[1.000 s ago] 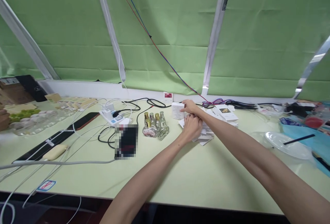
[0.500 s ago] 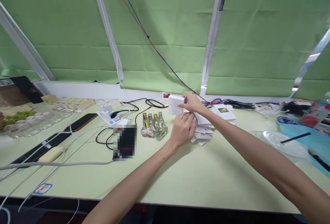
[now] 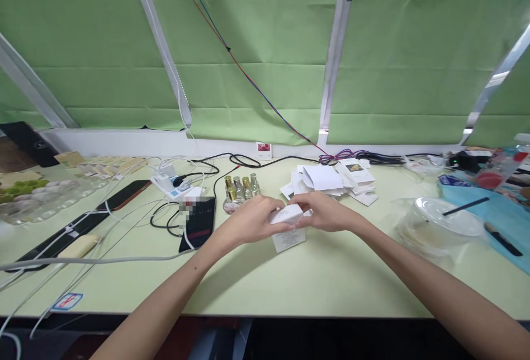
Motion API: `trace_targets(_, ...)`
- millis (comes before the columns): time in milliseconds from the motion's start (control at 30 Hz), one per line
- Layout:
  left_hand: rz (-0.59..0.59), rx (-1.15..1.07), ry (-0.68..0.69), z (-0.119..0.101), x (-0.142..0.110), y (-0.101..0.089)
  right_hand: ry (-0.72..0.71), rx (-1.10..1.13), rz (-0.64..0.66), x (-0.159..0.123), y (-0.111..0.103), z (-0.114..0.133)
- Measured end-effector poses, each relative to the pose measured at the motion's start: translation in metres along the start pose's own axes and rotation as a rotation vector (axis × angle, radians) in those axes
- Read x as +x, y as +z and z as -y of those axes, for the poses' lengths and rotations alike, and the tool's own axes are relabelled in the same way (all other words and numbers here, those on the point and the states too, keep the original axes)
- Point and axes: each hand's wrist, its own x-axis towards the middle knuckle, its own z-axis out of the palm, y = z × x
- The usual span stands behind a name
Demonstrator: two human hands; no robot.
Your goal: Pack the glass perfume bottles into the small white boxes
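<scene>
Between my two hands is a small white printed box (image 3: 289,238), held upright a little above the table or touching it; I cannot tell which. My left hand (image 3: 256,219) grips its left side, thumb along the near top edge. My right hand (image 3: 325,211) pinches the right side near the top, its fingers partly behind the box. Just behind my left hand stand several small glass bottles with gold and silver caps (image 3: 246,184), partly covered by it. Beyond my right hand lies a loose pile of flattened white boxes (image 3: 321,178).
To the left are a phone (image 3: 201,225), a white power strip (image 3: 171,186) and tangled cables. A lidded plastic bowl (image 3: 443,225) with a black straw-like stick stands at the right, by a blue sheet (image 3: 497,222) with a knife. A small picture card (image 3: 264,150) leans at the back.
The white box has come nearer and down from the back of the table. My left hand has moved from the paper pile onto the box, and both hands now hold it.
</scene>
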Motion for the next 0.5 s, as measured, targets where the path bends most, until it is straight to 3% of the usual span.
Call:
trace_targets(133,-0.044,0.014,-0.034,0.002,-0.003,0.007,0.051,0.14,-0.037,0.001,0.004,-0.009)
trace_targets(267,-0.117,-0.076,-0.179,0.019,-0.012,0.014,0.264,0.054,-0.021,-0.009,0.014,-0.017)
trace_targets(400,-0.092,-0.416,-0.428,0.039,-0.032,0.029,0.334,0.234,0.038,-0.027,0.038,-0.025)
trace_targets(500,0.01,-0.711,-0.59,0.047,-0.047,0.04,0.356,0.388,-0.051,-0.037,0.06,-0.029)
